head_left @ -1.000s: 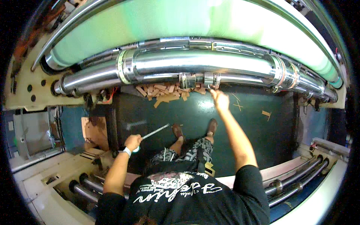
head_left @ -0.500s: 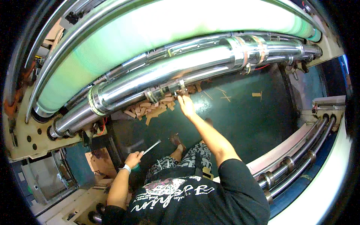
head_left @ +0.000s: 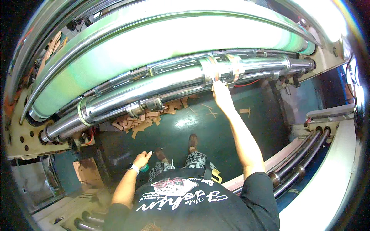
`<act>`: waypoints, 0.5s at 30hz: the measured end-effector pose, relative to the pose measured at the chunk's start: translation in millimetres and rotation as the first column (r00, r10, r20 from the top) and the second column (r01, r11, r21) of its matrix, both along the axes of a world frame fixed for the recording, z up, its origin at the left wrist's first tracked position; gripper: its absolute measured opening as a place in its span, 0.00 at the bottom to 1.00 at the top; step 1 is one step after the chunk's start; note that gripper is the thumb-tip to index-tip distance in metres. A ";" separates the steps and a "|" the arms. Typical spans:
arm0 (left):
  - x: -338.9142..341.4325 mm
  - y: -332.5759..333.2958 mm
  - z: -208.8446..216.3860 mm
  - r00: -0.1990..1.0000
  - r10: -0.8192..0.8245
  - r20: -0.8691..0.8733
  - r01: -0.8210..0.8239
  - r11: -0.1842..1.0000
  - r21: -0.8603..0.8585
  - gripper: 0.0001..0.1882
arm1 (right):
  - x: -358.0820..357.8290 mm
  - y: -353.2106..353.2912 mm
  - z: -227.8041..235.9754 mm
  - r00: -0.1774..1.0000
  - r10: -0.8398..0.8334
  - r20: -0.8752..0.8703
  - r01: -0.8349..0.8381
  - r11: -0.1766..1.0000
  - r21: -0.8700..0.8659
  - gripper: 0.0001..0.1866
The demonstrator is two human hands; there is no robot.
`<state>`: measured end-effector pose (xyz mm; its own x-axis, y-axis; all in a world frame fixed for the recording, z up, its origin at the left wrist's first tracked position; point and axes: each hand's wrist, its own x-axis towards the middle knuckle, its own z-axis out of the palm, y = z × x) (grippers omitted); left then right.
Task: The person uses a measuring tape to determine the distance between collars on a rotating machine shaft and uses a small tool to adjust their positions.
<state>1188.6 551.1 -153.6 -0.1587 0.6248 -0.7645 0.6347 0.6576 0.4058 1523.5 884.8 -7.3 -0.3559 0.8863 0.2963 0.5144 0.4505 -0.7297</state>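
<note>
My right hand [head_left: 221, 92] is raised to the long chrome roller [head_left: 154, 85], its fingers closed at the roller's near side, beside a collar [head_left: 208, 69] with brownish bands. A thin silver tool [head_left: 213, 80] pokes up from those fingers toward the collar; most of it is hidden. Held low on the left, in front of my body, my left hand [head_left: 142, 160] is closed with the thumb sticking out. Below its fingers shows part of a rounded green thing [head_left: 145, 168], whose kind I cannot make out. Clamp-like metal fittings [head_left: 146, 107] sit on the bar under the roller.
A broad pale-green roller [head_left: 154, 42] spans the machine behind the chrome one. Cardboard strips [head_left: 137, 122] lie heaped on the dark green floor [head_left: 227, 134], with a few loose ones farther right. Another set of metal rollers [head_left: 300, 165] runs at the right, near my elbow.
My right hand has moved right and up, from the clamp-like fitting to the banded collar. The silver tool no longer shows in my left hand; a thin silver one shows at my right.
</note>
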 end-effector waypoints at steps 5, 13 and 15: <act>45.3 43.1 13.5 0.998 -0.044 0.034 0.042 0.998 0.052 0.29 | -27.9 -0.3 34.0 0.814 -0.346 -0.466 -0.124 0.681 -0.722 0.10; 49.3 32.9 -15.4 0.994 -0.083 -0.071 0.090 0.992 0.092 0.29 | -69.7 -13.9 26.3 0.463 -0.559 -0.687 -0.295 0.634 -0.715 0.11; 47.6 29.9 -19.6 0.993 -0.101 -0.069 0.105 0.993 0.062 0.29 | -89.5 -12.8 17.4 0.351 -0.466 -0.812 -0.410 0.703 -0.580 0.12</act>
<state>1236.3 581.0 -173.2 -0.1395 0.6889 -0.7113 0.7243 0.5609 0.4011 1434.0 872.0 10.0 -0.2388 0.9483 -0.2088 -0.6187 -0.3143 -0.7200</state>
